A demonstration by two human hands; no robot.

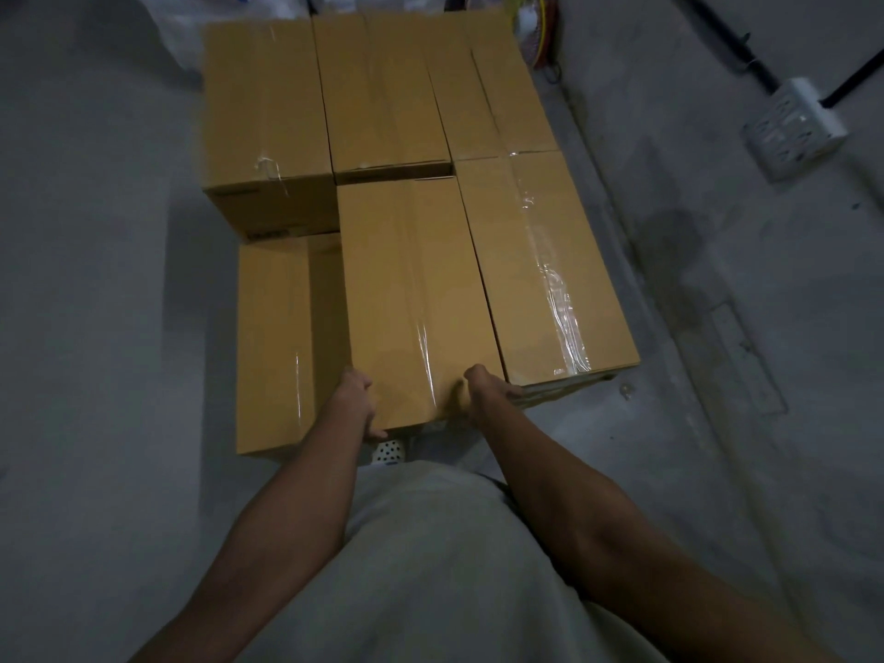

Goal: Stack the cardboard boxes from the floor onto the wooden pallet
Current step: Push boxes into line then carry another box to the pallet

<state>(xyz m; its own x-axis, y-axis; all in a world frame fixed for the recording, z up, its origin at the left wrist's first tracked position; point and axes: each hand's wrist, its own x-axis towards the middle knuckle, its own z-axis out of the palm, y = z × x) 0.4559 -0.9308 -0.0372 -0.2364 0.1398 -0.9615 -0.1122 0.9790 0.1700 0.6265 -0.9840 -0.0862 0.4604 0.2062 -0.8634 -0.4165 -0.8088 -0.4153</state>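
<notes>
Several taped brown cardboard boxes stand packed together in two layers. My left hand (358, 403) grips the near left bottom corner of the middle front box (411, 289), fingers curled under its edge. At that box's near right corner my right hand (483, 392) holds it too, thumb on top. A lower box (272, 342) sits to its left, one layer down. Another top-layer box (540, 260) lies flush on its right. Three more boxes (382, 93) fill the back row. The pallet is hidden under the boxes, except for a possible sliver (564, 386) at the front right.
Grey concrete floor (95, 327) surrounds the stack. A white power strip (791, 124) with black cables lies at the right rear. Coloured wires (543, 35) and white plastic sheeting (172, 21) sit behind the boxes. A shoe tip (390, 452) shows under the held box.
</notes>
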